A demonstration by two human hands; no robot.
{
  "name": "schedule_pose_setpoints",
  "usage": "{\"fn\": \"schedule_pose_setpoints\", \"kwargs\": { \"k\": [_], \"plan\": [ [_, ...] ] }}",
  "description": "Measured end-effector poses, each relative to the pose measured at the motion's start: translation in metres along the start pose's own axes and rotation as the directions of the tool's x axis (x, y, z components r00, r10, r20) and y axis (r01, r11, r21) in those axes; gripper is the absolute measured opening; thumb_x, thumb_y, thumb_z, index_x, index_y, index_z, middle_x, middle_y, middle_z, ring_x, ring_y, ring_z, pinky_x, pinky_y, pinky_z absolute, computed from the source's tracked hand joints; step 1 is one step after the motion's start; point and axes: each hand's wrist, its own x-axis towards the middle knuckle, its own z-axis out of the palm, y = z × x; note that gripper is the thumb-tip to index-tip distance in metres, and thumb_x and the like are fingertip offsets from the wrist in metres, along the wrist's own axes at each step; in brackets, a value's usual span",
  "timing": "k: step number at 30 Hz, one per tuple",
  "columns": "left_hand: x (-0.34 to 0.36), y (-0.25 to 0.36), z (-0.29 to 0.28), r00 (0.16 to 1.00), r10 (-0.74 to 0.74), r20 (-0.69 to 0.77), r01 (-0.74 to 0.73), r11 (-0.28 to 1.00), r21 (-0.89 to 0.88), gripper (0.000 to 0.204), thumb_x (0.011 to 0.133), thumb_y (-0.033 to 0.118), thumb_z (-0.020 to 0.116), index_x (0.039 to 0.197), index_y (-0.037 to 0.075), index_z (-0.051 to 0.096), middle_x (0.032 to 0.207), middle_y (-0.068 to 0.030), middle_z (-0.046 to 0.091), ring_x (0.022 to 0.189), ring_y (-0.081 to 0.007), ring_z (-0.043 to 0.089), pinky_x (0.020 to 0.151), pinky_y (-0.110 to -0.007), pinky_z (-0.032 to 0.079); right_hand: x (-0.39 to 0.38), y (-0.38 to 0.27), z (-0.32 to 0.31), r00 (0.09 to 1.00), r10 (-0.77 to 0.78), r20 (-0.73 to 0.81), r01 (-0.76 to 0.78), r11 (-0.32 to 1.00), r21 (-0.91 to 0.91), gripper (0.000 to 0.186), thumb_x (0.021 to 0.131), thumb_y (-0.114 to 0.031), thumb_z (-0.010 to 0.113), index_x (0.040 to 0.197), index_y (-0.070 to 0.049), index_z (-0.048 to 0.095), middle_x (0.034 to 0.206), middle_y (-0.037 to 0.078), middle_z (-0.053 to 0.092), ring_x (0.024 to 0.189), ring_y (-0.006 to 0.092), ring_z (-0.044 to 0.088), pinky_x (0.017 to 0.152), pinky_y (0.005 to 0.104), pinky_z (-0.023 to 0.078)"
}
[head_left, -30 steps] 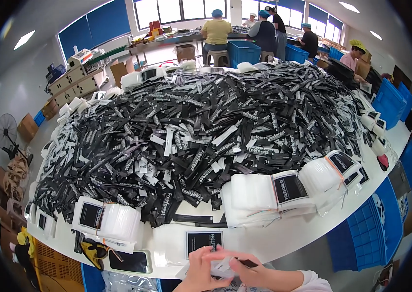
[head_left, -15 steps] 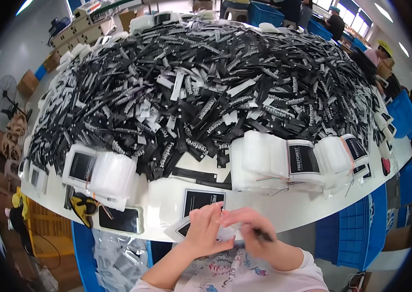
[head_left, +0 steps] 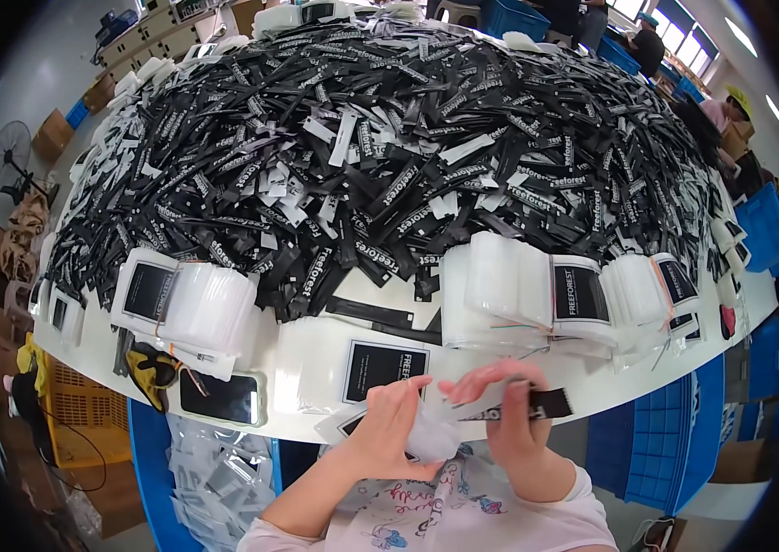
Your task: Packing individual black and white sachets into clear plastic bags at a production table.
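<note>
Just off the table's front edge, my left hand point(head_left: 384, 429) is closed on a translucent plastic bag point(head_left: 433, 438) that has a black label. To its right, my right hand point(head_left: 516, 425) grips a narrow black packet point(head_left: 549, 405) with pale lettering, thumb on top; its end points toward the bag. Beyond my left hand lies a flat stack of white bags point(head_left: 306, 368), its top one showing a black label point(head_left: 384, 368). A huge heap of similar black packets point(head_left: 389, 184) covers most of the table.
Banded bundles of labelled bags stand at the left point(head_left: 210, 313) and right point(head_left: 509, 290). A phone point(head_left: 220, 397) lies beside a yellow and black object point(head_left: 152, 372). Below the edge, a blue bin point(head_left: 152, 478) holds filled clear bags point(head_left: 219, 478); blue crates point(head_left: 665, 428) stand at right.
My right hand has moved right, away from my left hand, and the black packet in it now shows plainly. The bag in my left hand has spread out more.
</note>
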Motion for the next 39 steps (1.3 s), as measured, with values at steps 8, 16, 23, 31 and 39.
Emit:
{"fn": "schedule_pose_setpoints", "kwargs": {
  "k": [8, 16, 23, 31, 39],
  "plan": [
    [0.009, 0.004, -0.005, 0.990, -0.126, 0.066, 0.117, 0.985, 0.130, 0.112, 0.047, 0.039, 0.074, 0.127, -0.009, 0.011, 0.123, -0.0206, 0.033, 0.104, -0.0328, 0.037, 0.080, -0.041, 0.026, -0.007, -0.007, -0.003, 0.903, 0.149, 0.403, -0.103, 0.986, -0.134, 0.031, 0.082, 0.008, 0.032, 0.107, 0.003, 0.050, 0.094, 0.009, 0.056, 0.076, 0.0099, 0.051, 0.087, 0.0278, 0.038],
    [0.011, 0.003, -0.002, 0.997, -0.054, 0.047, 0.053, 0.998, 0.020, 0.104, 0.048, 0.035, 0.074, 0.125, -0.006, 0.017, 0.124, -0.0212, 0.030, 0.105, -0.0342, 0.035, 0.082, -0.042, 0.027, -0.003, -0.010, -0.002, 0.838, 0.461, 0.292, -0.397, 0.883, -0.252, 0.034, 0.084, 0.002, 0.041, 0.117, -0.004, 0.048, 0.108, 0.009, 0.055, 0.091, 0.0139, 0.051, 0.090, 0.0316, 0.036],
    [0.004, 0.006, -0.005, 0.988, -0.156, -0.015, 0.155, 0.988, -0.005, 0.112, 0.047, 0.035, 0.074, 0.127, -0.008, 0.009, 0.124, -0.0230, 0.030, 0.106, -0.0357, 0.034, 0.082, -0.043, 0.027, -0.012, 0.019, -0.004, 0.923, 0.239, 0.302, -0.084, 0.890, -0.448, 0.046, 0.082, -0.013, 0.050, 0.124, 0.002, 0.039, 0.131, 0.011, 0.031, 0.118, 0.0251, 0.030, 0.097, 0.0358, 0.025],
    [-0.001, 0.001, -0.009, 0.998, 0.038, -0.046, -0.032, 0.991, 0.132, 0.110, 0.049, 0.037, 0.075, 0.128, -0.006, 0.012, 0.124, -0.0222, 0.030, 0.105, -0.0344, 0.036, 0.082, -0.042, 0.027, -0.013, 0.018, -0.015, 0.832, -0.040, 0.554, 0.469, 0.585, -0.662, 0.021, 0.064, -0.021, 0.071, 0.081, -0.011, 0.065, 0.081, 0.000, 0.060, 0.088, 0.0184, 0.053, 0.089, 0.0389, 0.032],
    [0.000, 0.001, -0.034, 0.968, -0.249, 0.005, 0.248, 0.962, -0.118, 0.101, 0.061, 0.024, 0.075, 0.134, -0.001, 0.009, 0.081, -0.0093, 0.061, 0.061, -0.0251, 0.060, 0.054, -0.031, 0.047, -0.004, 0.018, -0.032, 0.727, 0.150, 0.671, 0.420, 0.676, -0.606, 0.009, 0.071, -0.016, 0.066, 0.076, -0.010, 0.061, 0.083, -0.002, 0.060, 0.093, 0.0193, 0.053, 0.093, 0.0454, 0.028]
  ]
}}
